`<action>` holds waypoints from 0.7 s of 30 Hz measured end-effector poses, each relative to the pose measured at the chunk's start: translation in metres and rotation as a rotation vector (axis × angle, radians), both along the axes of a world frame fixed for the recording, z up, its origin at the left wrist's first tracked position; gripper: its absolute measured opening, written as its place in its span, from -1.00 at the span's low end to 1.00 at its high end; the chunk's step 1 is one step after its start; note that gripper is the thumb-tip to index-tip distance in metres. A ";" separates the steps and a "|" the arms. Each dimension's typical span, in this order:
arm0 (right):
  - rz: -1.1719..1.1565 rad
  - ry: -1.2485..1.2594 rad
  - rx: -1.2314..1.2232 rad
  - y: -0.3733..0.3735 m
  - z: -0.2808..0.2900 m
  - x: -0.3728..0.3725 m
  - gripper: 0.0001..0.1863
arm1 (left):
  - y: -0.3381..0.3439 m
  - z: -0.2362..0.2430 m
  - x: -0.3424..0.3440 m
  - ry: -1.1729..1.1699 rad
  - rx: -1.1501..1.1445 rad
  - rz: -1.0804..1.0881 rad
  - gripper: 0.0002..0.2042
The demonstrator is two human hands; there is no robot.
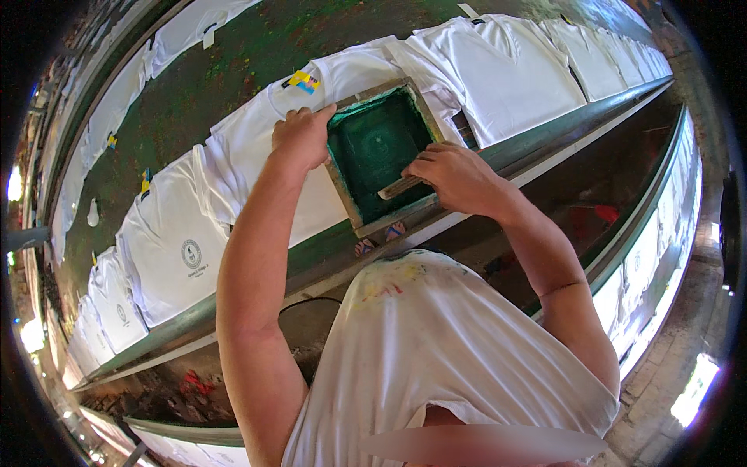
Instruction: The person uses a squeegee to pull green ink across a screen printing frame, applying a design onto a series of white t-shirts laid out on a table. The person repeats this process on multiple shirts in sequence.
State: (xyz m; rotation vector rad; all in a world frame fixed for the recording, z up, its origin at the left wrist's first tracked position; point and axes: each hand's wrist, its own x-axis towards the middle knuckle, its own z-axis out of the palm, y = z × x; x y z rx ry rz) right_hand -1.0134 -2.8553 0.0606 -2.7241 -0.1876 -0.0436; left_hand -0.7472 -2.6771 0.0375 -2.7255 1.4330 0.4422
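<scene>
A square wooden printing frame (350, 206) with a green mesh screen lies flat on a white T-shirt (249, 156) on the long green table (202, 86). My left hand (302, 134) grips the frame's far left corner. My right hand (450, 176) is closed on a wooden squeegee (398, 187), which rests across the screen near its front edge. The shirt under the frame is mostly hidden by it.
White T-shirts lie in a row along the table, printed ones (175, 249) to the left and blank ones (513, 70) to the right. Small coloured tags (303, 81) sit at the collars. A metal rail (545, 132) edges the table. A second table (654, 233) stands on the right.
</scene>
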 end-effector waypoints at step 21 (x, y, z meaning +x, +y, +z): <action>-0.103 -0.101 -0.028 0.031 -0.018 -0.020 -0.47 | -0.006 -0.002 0.002 -0.001 0.003 0.014 -0.04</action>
